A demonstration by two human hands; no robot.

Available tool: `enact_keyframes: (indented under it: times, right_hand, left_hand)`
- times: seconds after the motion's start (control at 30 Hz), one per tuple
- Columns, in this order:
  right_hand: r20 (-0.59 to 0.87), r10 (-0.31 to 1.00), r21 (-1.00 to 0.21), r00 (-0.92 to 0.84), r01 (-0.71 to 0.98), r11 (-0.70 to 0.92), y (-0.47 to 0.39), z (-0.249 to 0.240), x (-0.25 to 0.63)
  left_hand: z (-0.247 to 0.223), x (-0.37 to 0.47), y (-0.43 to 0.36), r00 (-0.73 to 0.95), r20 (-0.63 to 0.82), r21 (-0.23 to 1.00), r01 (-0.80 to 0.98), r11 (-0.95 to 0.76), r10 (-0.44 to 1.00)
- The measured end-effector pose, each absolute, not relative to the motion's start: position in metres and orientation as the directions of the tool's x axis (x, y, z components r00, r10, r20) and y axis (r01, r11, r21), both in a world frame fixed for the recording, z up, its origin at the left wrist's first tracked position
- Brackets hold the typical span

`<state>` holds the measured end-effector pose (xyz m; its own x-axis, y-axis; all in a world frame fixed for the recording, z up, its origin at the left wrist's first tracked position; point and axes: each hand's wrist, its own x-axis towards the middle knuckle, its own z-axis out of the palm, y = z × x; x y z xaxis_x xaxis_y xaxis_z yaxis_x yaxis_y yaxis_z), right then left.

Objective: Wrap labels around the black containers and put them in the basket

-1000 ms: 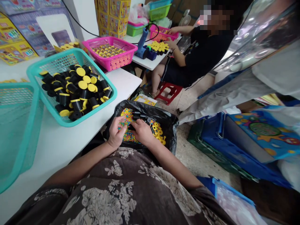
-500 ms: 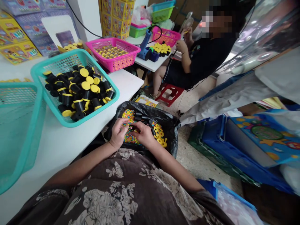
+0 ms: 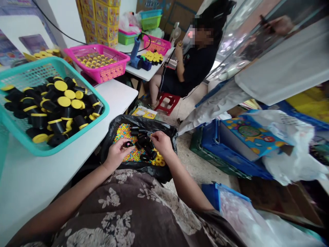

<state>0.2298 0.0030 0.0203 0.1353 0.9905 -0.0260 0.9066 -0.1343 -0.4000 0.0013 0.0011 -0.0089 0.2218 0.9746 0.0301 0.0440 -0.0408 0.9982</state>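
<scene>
A tray lined with a black plastic bag point(image 3: 168, 125) sits before me, holding small multicoloured beads point(image 3: 123, 130), black cylinders point(image 3: 147, 145) and yellow rings point(image 3: 159, 160). My left hand point(image 3: 117, 152) pinches a black cylinder point(image 3: 128, 144) above the beads, its open end up with something pink inside. At the right of the black cylinders, my right hand point(image 3: 161, 143) has thumb and fingertips pressed together at a small dark ring-shaped piece point(image 3: 149, 134). The two hands are apart.
On the white table point(image 3: 118, 92) stand a teal basket point(image 3: 102, 115) of black cylinders with yellow caps and a pink basket point(image 3: 113, 70). A person point(image 3: 197, 61) sits beyond on a red stool point(image 3: 168, 103). Blue crates point(image 3: 210, 137) stand at the right.
My hands have moved apart, my right hand going right to the black cylinders. The view has shifted, and the cylinder in my left hand shows more clearly.
</scene>
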Motion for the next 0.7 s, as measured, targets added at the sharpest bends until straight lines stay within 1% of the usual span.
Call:
enact_keyframes:
  times: [0.03,0.07,0.1,0.17,0.23,0.3,0.4,0.47,0.53,0.6,0.63,0.7]
  right_hand:
    - [-0.071,0.979,-0.304,0.191,0.931,-0.204,0.009,0.020,0.239]
    - [-0.106,0.967,-0.236,0.232,0.939,-0.251,0.015,0.018,0.245]
    - [-0.132,0.958,-0.201,0.256,0.939,-0.279,0.020,0.016,0.249]
    - [-0.162,0.947,-0.170,0.276,0.938,-0.302,0.029,0.009,0.253]
    - [-0.175,0.946,-0.158,0.273,0.941,-0.301,0.035,0.003,0.253]
    - [-0.160,0.952,-0.165,0.262,0.943,-0.288,0.035,0.002,0.252]
    - [-0.103,0.958,-0.186,0.267,0.941,-0.282,0.029,0.011,0.251]
    - [-0.030,0.964,-0.235,0.265,0.935,-0.265,0.021,0.020,0.245]
    - [0.070,0.974,-0.365,0.213,0.914,-0.174,0.010,0.028,0.230]
    - [0.165,0.983,-0.515,0.080,0.857,0.016,-0.001,0.031,0.209]
    - [0.198,0.980,-0.560,-0.012,0.819,0.123,-0.006,0.031,0.197]
    - [0.240,0.955,-0.570,-0.172,0.772,0.282,-0.013,0.029,0.174]
  left_hand:
    - [-0.009,0.002,0.001,0.219,0.016,0.999,0.043,-0.026,0.976]
    - [-0.008,0.002,0.000,0.218,0.003,0.999,0.045,-0.013,0.976]
    - [-0.008,0.002,0.000,0.226,-0.014,0.999,0.047,0.003,0.974]
    - [-0.008,0.003,0.000,0.255,-0.040,0.998,0.050,0.028,0.966]
    - [-0.007,0.003,0.000,0.276,-0.031,0.998,0.057,0.016,0.961]
    - [-0.008,0.004,0.001,0.272,0.006,0.997,0.070,-0.026,0.962]
    - [-0.011,0.003,0.002,0.242,0.046,0.993,0.096,-0.071,0.969]
    - [-0.014,0.003,0.003,0.234,0.068,0.987,0.125,-0.099,0.970]
    - [-0.015,0.003,0.002,0.241,0.094,0.978,0.159,-0.135,0.966]
    - [-0.014,0.003,0.002,0.261,0.109,0.968,0.191,-0.162,0.959]
    - [-0.012,0.003,0.001,0.274,0.109,0.964,0.204,-0.169,0.955]
    - [-0.010,0.002,0.000,0.291,0.106,0.958,0.228,-0.177,0.951]
